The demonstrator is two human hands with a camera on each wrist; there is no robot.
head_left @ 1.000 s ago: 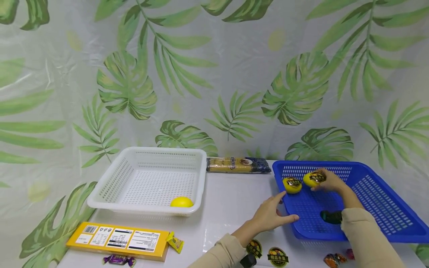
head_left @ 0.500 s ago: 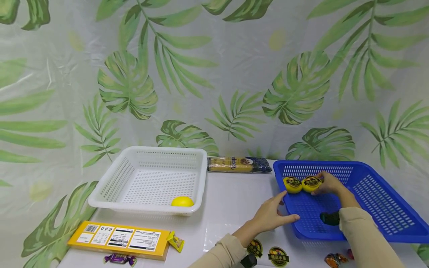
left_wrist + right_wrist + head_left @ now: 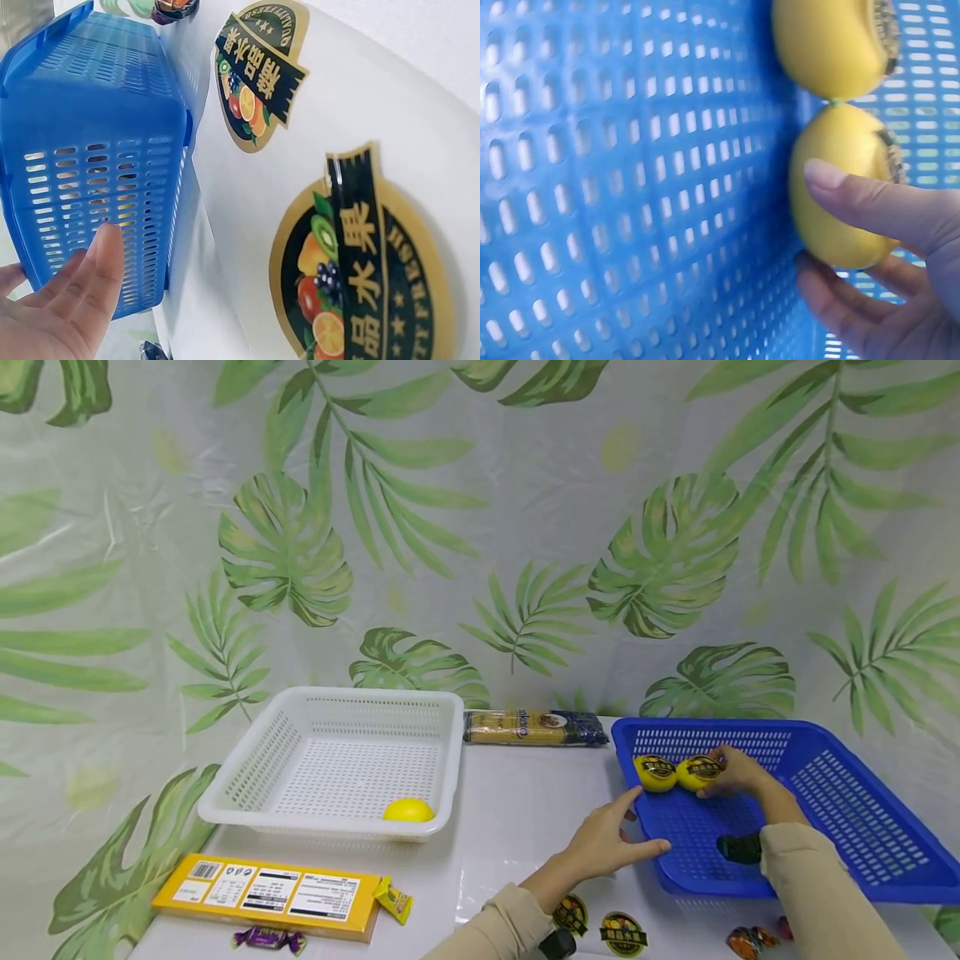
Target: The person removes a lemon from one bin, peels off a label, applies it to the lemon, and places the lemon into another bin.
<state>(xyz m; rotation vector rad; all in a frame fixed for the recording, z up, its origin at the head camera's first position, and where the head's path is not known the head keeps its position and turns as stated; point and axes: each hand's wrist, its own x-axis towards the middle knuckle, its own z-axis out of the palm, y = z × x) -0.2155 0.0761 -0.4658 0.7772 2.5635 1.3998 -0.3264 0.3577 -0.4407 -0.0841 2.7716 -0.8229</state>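
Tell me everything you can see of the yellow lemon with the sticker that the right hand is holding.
The yellow lemon in the right hand looks smooth, oval and slightly glossy, with a dark, gold-edged round sticker on its upper face. It sits inside the blue perforated plastic basket, near the far left corner. The right hand grips it, thumb on one side, fingers on the other. Its left end touches a second stickered yellow lemon.

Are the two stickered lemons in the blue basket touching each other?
Touching. In the right wrist view the held lemon meets the other lemon at one point with no gap, while the right hand grips it.
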